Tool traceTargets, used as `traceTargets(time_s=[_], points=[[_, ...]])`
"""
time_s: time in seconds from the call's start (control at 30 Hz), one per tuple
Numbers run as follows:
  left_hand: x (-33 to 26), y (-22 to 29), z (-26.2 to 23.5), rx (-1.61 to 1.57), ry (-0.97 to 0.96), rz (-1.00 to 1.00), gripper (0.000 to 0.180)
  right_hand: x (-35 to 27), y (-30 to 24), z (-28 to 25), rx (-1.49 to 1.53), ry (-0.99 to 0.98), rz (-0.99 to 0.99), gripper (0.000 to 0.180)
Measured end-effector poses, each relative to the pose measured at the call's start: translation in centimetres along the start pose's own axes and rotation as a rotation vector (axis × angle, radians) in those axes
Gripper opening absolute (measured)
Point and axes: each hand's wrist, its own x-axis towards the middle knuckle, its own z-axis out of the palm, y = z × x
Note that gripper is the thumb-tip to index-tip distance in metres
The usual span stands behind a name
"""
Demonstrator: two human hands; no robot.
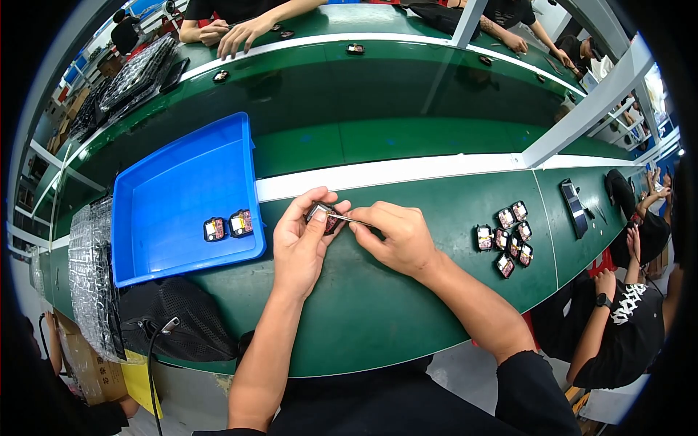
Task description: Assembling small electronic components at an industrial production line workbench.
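Observation:
My left hand [302,243] grips a small dark square electronic part [323,216] between thumb and fingers above the green bench. My right hand [396,236] pinches thin metal tweezers [347,219] whose tips touch that part. To the left lies a blue plastic tray [174,196] with two similar small parts [228,226] near its front right corner. Several more of these parts [504,243] sit in a cluster on the bench to the right of my right hand.
A black mesh bag [174,320] with a cable and stacked clear blister trays [91,276] lie at the left. A dark phone [574,208] rests at the right. Other people's hands [233,33] work across a green conveyor [363,94]; a seated person [625,320] is at right.

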Motion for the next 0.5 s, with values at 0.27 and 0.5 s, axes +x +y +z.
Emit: traceTargets(time_s=[0.27, 0.5], points=[[0.04, 0.13, 0.21, -0.020, 0.016, -0.014, 0.035, -0.10, 0.32, 0.12, 0.109, -0.023, 0.057, 0.016], [0.08, 0.12, 0.00, -0.046, 0.002, -0.020, 0.035, -0.03, 0.27, -0.10, 0.225, -0.067, 0.156, 0.016]])
